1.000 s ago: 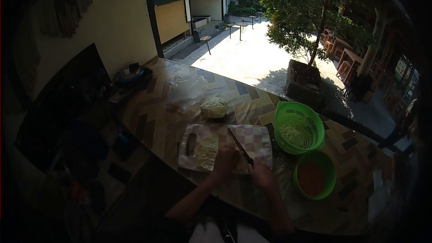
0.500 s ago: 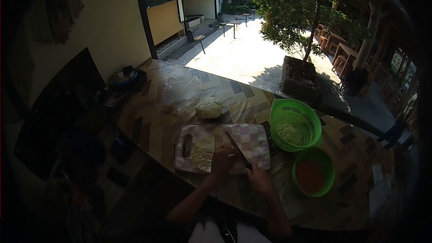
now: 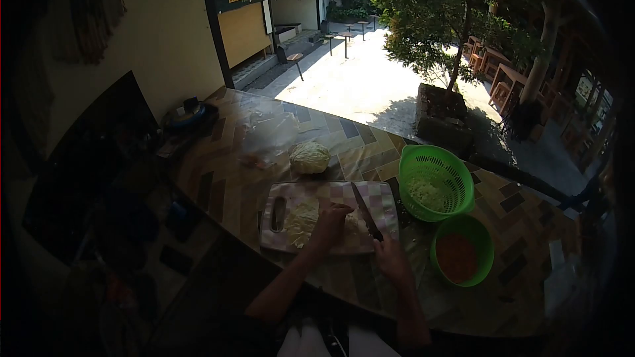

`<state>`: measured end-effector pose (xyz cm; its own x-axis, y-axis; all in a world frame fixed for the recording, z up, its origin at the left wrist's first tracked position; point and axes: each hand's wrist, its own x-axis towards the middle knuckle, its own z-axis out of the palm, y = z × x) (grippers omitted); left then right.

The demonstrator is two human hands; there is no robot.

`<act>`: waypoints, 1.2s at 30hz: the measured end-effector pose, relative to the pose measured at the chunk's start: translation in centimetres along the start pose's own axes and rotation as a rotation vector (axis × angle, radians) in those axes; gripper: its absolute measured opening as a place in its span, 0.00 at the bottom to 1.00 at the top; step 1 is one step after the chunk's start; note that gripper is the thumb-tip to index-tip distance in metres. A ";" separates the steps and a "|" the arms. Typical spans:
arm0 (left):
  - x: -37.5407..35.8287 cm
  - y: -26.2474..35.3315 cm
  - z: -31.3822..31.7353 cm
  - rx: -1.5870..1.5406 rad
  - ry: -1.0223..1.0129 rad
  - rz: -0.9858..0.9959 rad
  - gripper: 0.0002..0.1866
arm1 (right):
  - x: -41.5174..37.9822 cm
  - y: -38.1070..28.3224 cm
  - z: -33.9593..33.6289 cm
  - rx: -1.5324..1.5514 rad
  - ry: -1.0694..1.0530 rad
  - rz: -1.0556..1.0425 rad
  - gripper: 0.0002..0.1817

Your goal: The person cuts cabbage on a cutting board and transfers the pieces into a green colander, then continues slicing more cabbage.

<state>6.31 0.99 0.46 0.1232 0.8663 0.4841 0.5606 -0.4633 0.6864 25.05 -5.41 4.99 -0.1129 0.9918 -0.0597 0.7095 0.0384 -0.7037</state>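
Note:
A checkered cutting board lies on the patterned table. My right hand is closed on the dark handle of a knife, whose blade points up and away over the board's right half. My left hand rests over the middle of the board with its fingers bent together; what they press on is hidden. Pale cabbage leaves lie left of this hand, and small pale cut pieces sit between it and the knife. A cabbage head stands just beyond the board.
Right of the board are a green colander with pale shreds and a green bowl with orange contents. Clear plastic lies at the back left. A dark tray is by the wall. Beyond the table stands a tree in a planter.
The knife and my right hand have moved a little to the right, away from my left hand, showing cut pieces between them. My left hand has shifted slightly up and right.

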 end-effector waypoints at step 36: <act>-1.9 0.2 1.1 -0.014 -0.010 -0.251 0.08 | -1.2 -1.4 3.2 0.041 0.039 0.085 0.17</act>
<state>7.08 -0.54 -0.89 -0.0101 0.9565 0.2916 0.5634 -0.2355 0.7919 21.99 -7.09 3.75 -0.0258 0.9953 -0.0931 0.6863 -0.0501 -0.7256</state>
